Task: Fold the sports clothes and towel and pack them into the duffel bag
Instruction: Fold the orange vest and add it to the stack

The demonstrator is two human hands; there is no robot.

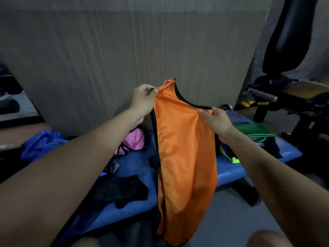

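Observation:
An orange sleeveless jersey (185, 154) with black trim hangs in the air in front of me, above a blue bench (231, 172). My left hand (142, 99) pinches its left shoulder strap. At the other shoulder, my right hand (216, 120) grips the black-edged neckline. The jersey hangs full length, its hem near my knees. On the bench lie a pink garment (134, 140), a black garment (124, 190), a blue garment (41, 145) at the left, a green folded cloth (256, 130) and a neon yellow piece (229, 155). No duffel bag is visible.
A grey wall panel (124, 59) stands close behind the bench. A black weight bench with padded seat (302, 90) fills the right side. Grey floor (240, 216) shows below the bench's black leg (249, 193). Dark objects sit at the far left.

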